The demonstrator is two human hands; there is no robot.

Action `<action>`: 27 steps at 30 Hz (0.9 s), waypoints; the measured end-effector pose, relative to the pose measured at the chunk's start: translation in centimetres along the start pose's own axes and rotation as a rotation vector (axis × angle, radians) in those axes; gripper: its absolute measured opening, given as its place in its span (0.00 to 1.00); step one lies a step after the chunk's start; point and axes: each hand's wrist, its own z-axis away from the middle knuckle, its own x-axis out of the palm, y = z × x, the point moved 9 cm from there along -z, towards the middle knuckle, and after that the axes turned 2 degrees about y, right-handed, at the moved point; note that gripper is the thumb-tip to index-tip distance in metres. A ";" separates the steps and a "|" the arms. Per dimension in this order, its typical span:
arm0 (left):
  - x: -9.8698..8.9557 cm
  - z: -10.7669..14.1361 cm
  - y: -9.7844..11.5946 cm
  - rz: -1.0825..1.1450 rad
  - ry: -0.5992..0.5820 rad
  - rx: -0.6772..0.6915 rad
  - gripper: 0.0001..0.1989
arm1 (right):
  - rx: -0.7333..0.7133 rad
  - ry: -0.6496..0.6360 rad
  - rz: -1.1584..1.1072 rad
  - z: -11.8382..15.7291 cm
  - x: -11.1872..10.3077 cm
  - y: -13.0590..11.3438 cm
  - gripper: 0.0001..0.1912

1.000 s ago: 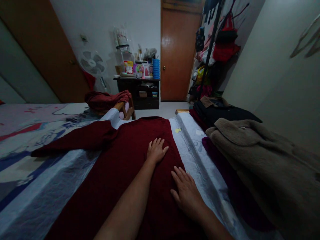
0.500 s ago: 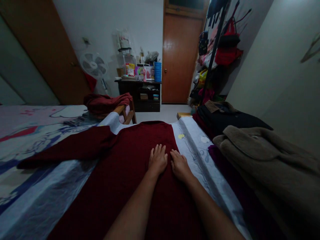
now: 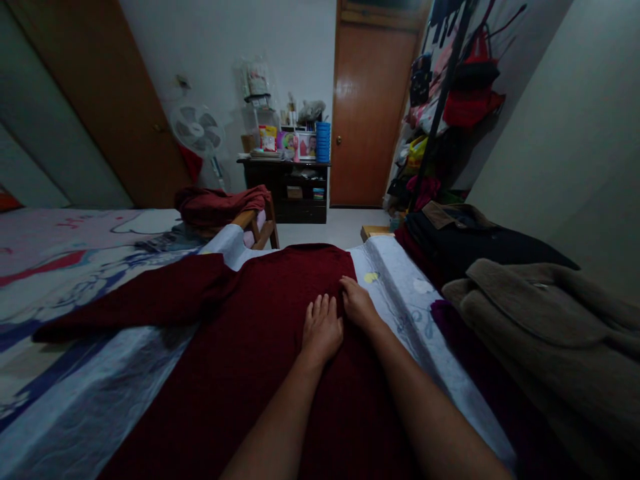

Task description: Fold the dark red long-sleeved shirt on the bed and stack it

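A dark red long-sleeved garment (image 3: 250, 353) lies spread on the bed, its collar end away from me. One sleeve (image 3: 150, 293) stretches out to the left; no sleeve shows on the right side, where the edge runs straight. My left hand (image 3: 323, 328) rests flat on the cloth right of its middle, fingers extended. Just beyond it, my right hand (image 3: 359, 305) lies on the garment's right edge near the shoulder, its fingers bent a little and close together. Neither hand lifts any cloth that I can see.
Folded clothes, including a grey-brown fleece coat (image 3: 540, 313) and a dark jacket (image 3: 480, 237), are stacked on the right. A reddish cloth (image 3: 220, 203) hangs over a wooden chair (image 3: 265, 230) at the bed's far edge. Patterned bedding (image 3: 80, 240) covers the left.
My right hand has moved forward along the garment's right edge, its fingers drawing together. My left hand has slid slightly back and right. The view has shifted a little to the left.
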 end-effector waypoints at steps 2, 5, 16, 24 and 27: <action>0.0 0.0 0.0 -0.005 -0.007 -0.005 0.28 | -0.007 -0.071 -0.002 -0.7 1.8 0.4 0.24; 0.1 0.0 0.0 -0.014 0.001 -0.004 0.28 | 0.021 -0.171 0.036 -1.1 3.5 1.5 0.25; 0.2 0.0 0.0 -0.014 0.020 -0.005 0.27 | 0.073 -0.267 0.177 -4.5 4.3 2.7 0.32; 0.3 0.0 -0.1 -0.025 0.023 -0.010 0.27 | 0.089 -0.265 0.218 -7.3 4.6 3.8 0.34; 0.2 0.0 0.0 -0.025 0.029 -0.006 0.27 | 0.097 -0.252 0.212 -8.2 4.8 4.3 0.34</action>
